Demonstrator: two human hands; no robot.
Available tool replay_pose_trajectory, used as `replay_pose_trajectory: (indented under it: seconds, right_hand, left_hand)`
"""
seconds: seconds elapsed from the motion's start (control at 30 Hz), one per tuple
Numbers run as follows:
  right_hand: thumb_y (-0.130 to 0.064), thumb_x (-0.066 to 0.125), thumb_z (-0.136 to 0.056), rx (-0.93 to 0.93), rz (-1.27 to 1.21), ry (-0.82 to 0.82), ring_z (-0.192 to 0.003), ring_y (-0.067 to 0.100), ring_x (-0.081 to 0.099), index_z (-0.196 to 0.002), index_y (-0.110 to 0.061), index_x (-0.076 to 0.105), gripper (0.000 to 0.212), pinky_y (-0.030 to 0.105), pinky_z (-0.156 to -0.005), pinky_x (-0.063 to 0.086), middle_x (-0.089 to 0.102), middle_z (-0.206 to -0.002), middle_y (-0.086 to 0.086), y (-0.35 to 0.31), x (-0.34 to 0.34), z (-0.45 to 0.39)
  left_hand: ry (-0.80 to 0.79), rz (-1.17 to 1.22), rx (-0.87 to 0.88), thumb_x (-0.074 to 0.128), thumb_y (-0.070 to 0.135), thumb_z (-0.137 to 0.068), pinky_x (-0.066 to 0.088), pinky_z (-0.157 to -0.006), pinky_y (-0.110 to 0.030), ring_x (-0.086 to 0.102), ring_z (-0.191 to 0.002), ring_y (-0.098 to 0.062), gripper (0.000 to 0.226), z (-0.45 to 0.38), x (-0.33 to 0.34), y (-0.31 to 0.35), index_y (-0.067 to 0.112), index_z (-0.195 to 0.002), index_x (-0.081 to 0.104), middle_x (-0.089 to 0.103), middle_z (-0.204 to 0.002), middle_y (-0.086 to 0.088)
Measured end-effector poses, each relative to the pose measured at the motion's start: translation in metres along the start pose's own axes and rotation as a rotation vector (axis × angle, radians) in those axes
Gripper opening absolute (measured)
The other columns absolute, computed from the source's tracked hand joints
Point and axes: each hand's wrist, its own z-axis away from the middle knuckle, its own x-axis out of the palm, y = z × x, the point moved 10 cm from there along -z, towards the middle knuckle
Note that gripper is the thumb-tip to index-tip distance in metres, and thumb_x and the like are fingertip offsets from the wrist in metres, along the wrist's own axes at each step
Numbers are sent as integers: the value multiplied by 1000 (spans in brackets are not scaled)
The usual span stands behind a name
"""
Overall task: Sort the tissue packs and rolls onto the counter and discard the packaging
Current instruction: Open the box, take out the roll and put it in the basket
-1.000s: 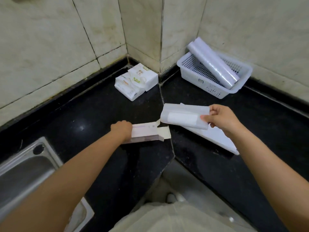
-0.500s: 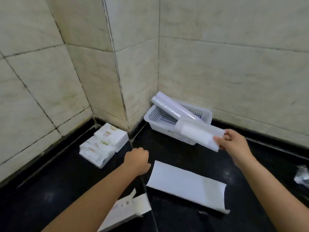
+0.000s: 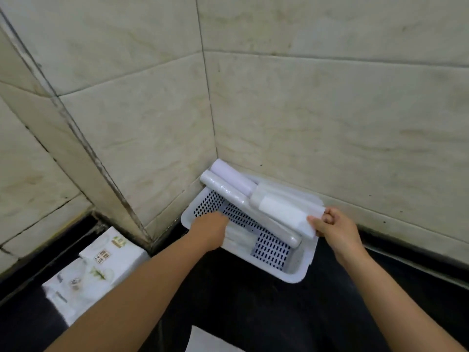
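A white perforated basket (image 3: pixel 295 274) sits in the corner of the black counter (image 3: pixel 248 303). Two long plastic-wrapped rolls (image 3: pixel 228 189) lie slantwise across it, resting on its rim. My right hand (image 3: pixel 335 228) grips the near end of a short wrapped white roll (image 3: pixel 281 212) and holds it over the basket's right side, beside the long rolls. My left hand (image 3: pixel 209 231) reaches into the basket with its fingers curled down; what they touch is hidden. Several white tissue packs (image 3: pixel 94 273) lie stacked on the counter at the left, against the wall.
Tiled walls close the corner right behind the basket. A flat white piece of packaging (image 3: pixel 210 342) lies on the counter at the bottom edge of view.
My view has swung up towards the corner. My right hand carried the short roll forward over the basket. My left hand left the cardboard box and moved into the basket.
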Motion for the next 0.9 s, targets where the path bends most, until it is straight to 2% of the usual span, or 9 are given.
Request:
replay_pose_trajectory:
  seconds: [0.07,0.17,0.2,0.3,0.47,0.57,0.67,0.8,0.9]
  right_hand:
    - [-3,63,-83,2,-14,-16,-51,11,45,-60,-19,49,31,25,-56,42,39,-47,-8,10,4,-14]
    - [-1,61,-84,-1,-40,-44,-38,-4,46,-66,-19,53,26,20,-50,43,46,-33,-13,26,6,-24]
    - [-1,60,-84,3,-53,-46,-40,-4,49,-68,-20,55,25,19,-49,44,49,-33,-16,31,6,-25]
    - [-1,60,-84,18,-107,-45,-55,10,53,-73,-23,58,25,24,-56,46,54,-37,-18,41,4,-28]
    - [-1,61,-83,29,-143,-45,-57,11,54,-81,-19,62,18,24,-57,47,58,-54,-8,45,4,-28]
    - [-2,60,-84,15,-109,-48,-46,0,53,-76,-24,59,23,23,-56,45,56,-42,-14,45,5,-28]
    - [-2,61,-84,4,-75,-39,-54,11,52,-72,-26,58,26,24,-56,46,55,-50,-8,44,4,-25]
    - [-4,61,-84,-2,-41,-42,-59,17,49,-70,-25,56,26,26,-57,45,50,-62,5,36,6,-21]
    - [-4,62,-84,-16,-39,-62,-59,17,49,-70,-23,56,25,24,-57,45,48,-62,5,28,9,-17]
  left_hand:
    - [-80,-13,3,42,7,-95,41,-107,-36,45,-128,-26,43,-25,11,3,8,-138,40,41,-144,-13]
    - [-205,28,52,44,8,-95,39,-106,-36,44,-128,-30,44,-53,27,15,5,-139,38,40,-144,-16]
    - [-235,26,67,44,8,-94,39,-105,-36,44,-128,-30,44,-61,31,19,4,-138,38,41,-144,-16]
    - [-288,14,95,43,8,-95,40,-105,-36,46,-127,-29,44,-78,43,25,5,-138,39,43,-144,-15]
    - [-426,-16,104,31,34,-99,28,-115,-37,31,-139,-29,53,-77,64,24,9,-146,30,29,-154,-13]
    - [-517,44,73,35,49,-95,27,-115,-42,31,-139,-32,67,-71,63,15,3,-143,33,29,-153,-17]
    - [-705,-42,117,30,69,-86,14,-120,-42,18,-146,-25,84,-56,66,9,15,-149,23,16,-159,-6]
    - [-791,-153,154,44,61,-87,13,-120,-36,14,-147,-21,85,-41,65,3,17,-151,9,10,-160,-2]
    - [-776,-130,155,55,47,-88,18,-118,-34,21,-144,-21,81,-34,57,7,16,-151,14,18,-158,-2]
